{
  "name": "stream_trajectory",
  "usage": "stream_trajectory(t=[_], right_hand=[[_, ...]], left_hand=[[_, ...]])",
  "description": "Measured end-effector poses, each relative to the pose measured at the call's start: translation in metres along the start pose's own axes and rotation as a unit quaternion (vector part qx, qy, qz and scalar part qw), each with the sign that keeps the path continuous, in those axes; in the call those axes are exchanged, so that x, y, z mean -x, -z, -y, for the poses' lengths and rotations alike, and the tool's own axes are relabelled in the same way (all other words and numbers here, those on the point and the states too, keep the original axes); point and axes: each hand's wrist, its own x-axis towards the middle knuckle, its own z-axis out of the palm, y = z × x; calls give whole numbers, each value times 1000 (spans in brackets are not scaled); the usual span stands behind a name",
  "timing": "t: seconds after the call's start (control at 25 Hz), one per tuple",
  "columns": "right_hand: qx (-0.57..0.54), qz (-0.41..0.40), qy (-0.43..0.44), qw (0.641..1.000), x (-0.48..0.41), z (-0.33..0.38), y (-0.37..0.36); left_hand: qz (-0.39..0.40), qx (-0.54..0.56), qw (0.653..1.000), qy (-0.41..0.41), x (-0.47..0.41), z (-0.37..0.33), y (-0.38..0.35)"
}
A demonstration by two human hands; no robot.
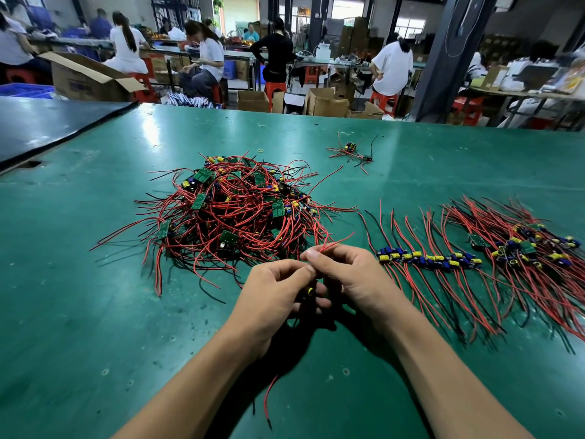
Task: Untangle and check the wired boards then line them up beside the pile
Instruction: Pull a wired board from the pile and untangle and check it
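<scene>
Head view | left hand (278, 289) curls round one wired board (310, 291) | right hand (345, 277) pinches its red lead (337, 242) | both just before one tangled pile (234, 210) on green bench (95, 312) | one lined-up row (427, 259) right of pile, one denser heap (531, 245) beyond it, boards too crowded to count | one small cluster (351, 150) far back.

1. My green tabletop (95, 312) has a black mat (47, 128) on its far left.
2. A small rubber band (260, 150) lies on it, far from me.
3. Beyond its edge, people (126, 42) sit on red stools (274, 87) among open boxes (326, 103).
</scene>
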Motion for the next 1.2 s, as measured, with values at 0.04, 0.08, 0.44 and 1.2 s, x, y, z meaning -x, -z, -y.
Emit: stream_trajectory(t=[0.04, 0.08, 0.44, 1.2], right_hand=[[1, 13, -16, 1000, 1, 0, -1], [10, 24, -30, 999, 2, 0, -2], [87, 46, -9, 995, 0, -7, 3], [108, -57, 10, 992, -9, -2, 4]], left_hand=[[-3, -1, 1000, -2, 0, 0, 0], [-4, -4, 1000, -3, 0, 0, 1], [36, 2, 999, 4, 3, 0, 2], [9, -138, 989, -53, -4, 12, -1]])
